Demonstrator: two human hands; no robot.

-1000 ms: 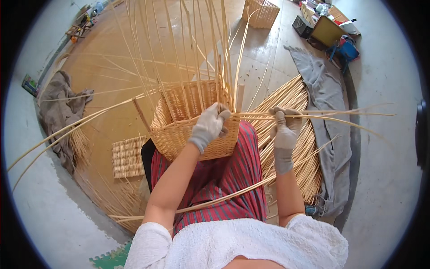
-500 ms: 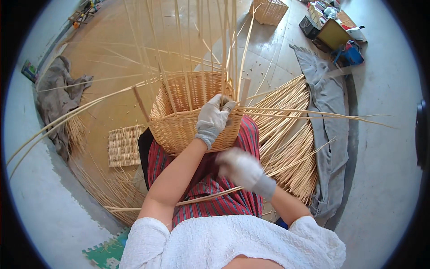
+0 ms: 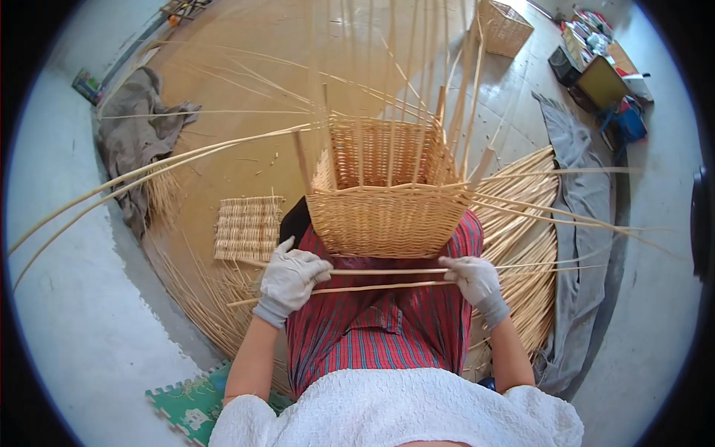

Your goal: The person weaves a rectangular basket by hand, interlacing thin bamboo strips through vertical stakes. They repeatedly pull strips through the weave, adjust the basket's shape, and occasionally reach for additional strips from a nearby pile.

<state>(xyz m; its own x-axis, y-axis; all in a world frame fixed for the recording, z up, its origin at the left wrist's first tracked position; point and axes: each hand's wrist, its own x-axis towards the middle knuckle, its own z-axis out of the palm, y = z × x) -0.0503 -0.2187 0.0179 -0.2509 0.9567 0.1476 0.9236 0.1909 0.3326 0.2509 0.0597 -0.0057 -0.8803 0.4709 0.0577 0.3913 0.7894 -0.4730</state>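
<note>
Tan, smooth floor [image 3: 246,86] fills the far middle of the room, with pale blue-white walls [image 3: 71,313] curving up on the left and right. An open-topped, rectangular basket of honey-coloured wicker [image 3: 387,223] stands at the person's knees, above red striped cloth [image 3: 372,354]; long upright stakes [image 3: 392,153] rise along its rim, and its hollow shows woven inner walls. Flat wooden sticks [image 3: 302,162] stand at its corners. Farther right sits a second wicker basket [image 3: 500,31], and by the right wall an olive box [image 3: 600,83] beside assorted clutter [image 3: 596,43].

Near the person, the left hand [image 3: 290,276] in a whitish knit glove and the right hand [image 3: 477,281], gloved alike, have two slender straw-coloured rods [image 3: 391,272] stretched between them. Each grip is closed, fingers folded onto the rods. A narrow gap parts the upper rod from the basket's near wall, and the thin ends run out right over a thick sheaf of pale withies [image 3: 525,242] beside a grey cloth [image 3: 577,253]. Longer rods [image 3: 171,159] reach far left past the rim; others jut right from its near right corner. Left of the basket, a flat woven panel [image 3: 247,227] lies on the floor.
</note>
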